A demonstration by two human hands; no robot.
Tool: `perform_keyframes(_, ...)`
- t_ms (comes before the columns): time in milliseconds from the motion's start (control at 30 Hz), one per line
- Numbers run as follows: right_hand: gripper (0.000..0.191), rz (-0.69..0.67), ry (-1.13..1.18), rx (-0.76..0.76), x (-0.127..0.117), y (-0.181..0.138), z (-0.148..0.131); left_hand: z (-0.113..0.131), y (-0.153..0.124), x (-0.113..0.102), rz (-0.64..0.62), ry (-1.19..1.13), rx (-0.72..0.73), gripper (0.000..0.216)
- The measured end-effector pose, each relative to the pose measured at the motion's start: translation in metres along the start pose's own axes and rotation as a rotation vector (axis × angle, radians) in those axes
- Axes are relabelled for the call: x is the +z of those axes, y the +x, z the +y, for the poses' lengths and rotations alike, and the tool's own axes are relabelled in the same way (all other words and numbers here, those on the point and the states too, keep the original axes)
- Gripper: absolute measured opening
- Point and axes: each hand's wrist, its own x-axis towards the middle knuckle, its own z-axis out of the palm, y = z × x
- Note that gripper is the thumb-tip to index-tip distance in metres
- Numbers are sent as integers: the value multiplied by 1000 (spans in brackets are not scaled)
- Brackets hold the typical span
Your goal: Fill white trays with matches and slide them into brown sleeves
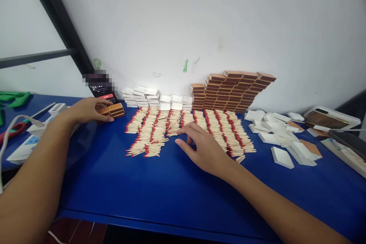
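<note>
On the left side of the blue table, my left hand [88, 109] closes around a matchbox, thumb in front and fingers behind, at a small group of orange-brown matchboxes [116, 110]. Part of that group is hidden by the hand. My right hand [200, 146] hovers over or rests at the near edge of the matches [154, 137], thumb and fingers apart, with nothing visible between them. The matches lie in several rows with red heads. Behind them stand stacked white matchbox trays [140, 97] and a tall stepped stack of brown matchboxes [228, 93].
More white trays [281, 156] lie loosely on the right, near a phone-like object in a clear case [331, 118]. A phone [104, 93] leans at the back left. A power strip [21, 151], cables and green-handled tools [20, 99] sit far left. A wall borders the back.
</note>
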Motion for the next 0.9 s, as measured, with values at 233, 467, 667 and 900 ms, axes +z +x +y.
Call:
perform_keyframes(233, 20, -19, 9, 24, -1, -1, 0, -10, -3, -9, -23, -41, -41, 105)
perform_keyframes(467, 20, -12, 7, 20, 0, -1, 1, -10, -2, -7, -46, -44, -33, 101)
perform_keyframes(667, 20, -14, 2, 11, 0, -1, 2, -10, -1, -6, -52, -32, -35, 101)
perform_keyframes(900, 19, -23, 12, 27, 1, 0, 0, -11, 0, -6, -47, -15, -43, 106)
